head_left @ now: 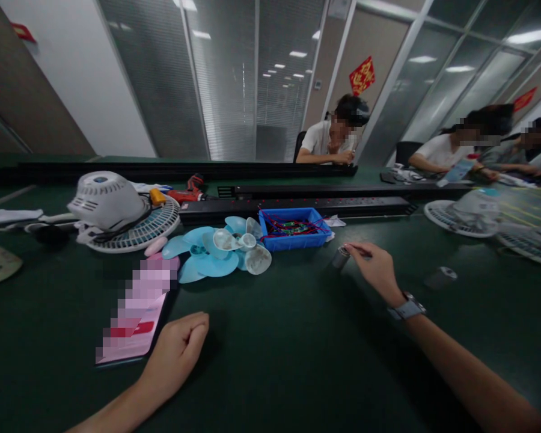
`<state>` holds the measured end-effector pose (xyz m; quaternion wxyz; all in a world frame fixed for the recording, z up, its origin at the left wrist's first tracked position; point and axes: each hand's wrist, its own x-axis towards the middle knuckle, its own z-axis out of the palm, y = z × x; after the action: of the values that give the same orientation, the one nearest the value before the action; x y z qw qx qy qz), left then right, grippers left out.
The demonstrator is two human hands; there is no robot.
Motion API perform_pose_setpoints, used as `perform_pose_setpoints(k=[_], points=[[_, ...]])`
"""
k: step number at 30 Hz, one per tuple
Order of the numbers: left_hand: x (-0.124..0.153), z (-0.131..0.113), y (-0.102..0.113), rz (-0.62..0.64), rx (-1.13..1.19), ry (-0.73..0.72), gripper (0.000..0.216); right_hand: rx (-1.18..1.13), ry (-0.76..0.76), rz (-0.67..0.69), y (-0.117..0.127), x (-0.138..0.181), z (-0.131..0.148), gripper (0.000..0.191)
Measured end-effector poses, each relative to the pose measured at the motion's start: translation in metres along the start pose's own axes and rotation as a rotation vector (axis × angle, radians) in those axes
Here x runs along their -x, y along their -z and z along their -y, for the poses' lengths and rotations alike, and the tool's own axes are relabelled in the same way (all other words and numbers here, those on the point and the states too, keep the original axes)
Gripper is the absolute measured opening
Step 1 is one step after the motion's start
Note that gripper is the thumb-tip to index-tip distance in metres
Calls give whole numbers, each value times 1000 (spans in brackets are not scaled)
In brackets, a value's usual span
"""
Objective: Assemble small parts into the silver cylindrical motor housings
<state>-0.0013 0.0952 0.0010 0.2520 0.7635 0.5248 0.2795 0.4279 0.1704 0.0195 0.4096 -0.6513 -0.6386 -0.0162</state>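
Observation:
My right hand, with a watch on its wrist, pinches the top end of a small grey cylinder on the green table. A similar grey cylinder lies on its side to the right of that hand. On the left, my left hand rests on the table in a closed fist, and nothing sticks out of it. Right beside the fist lies a phone with a lit pink screen. Light-blue fan blades are heaped beyond it.
A blue bin holds wires and circuit boards. Behind the blades stand a white fan head with its grille and a red power drill. Long black rails cross the table. Co-workers sit opposite; more fan parts lie right.

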Motion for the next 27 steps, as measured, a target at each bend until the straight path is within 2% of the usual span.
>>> perform_pose_setpoints(k=[9,21,27], points=[[-1,-8,1,0,-2,-5,32,39,32,-73,-2,2,4,38],[-1,-7,0,24,22,-11,32,-15,73,-2,-4,1,-5,36],[0,-8,1,39,44,-12,32,-87,-84,51,-10,7,-9,42]])
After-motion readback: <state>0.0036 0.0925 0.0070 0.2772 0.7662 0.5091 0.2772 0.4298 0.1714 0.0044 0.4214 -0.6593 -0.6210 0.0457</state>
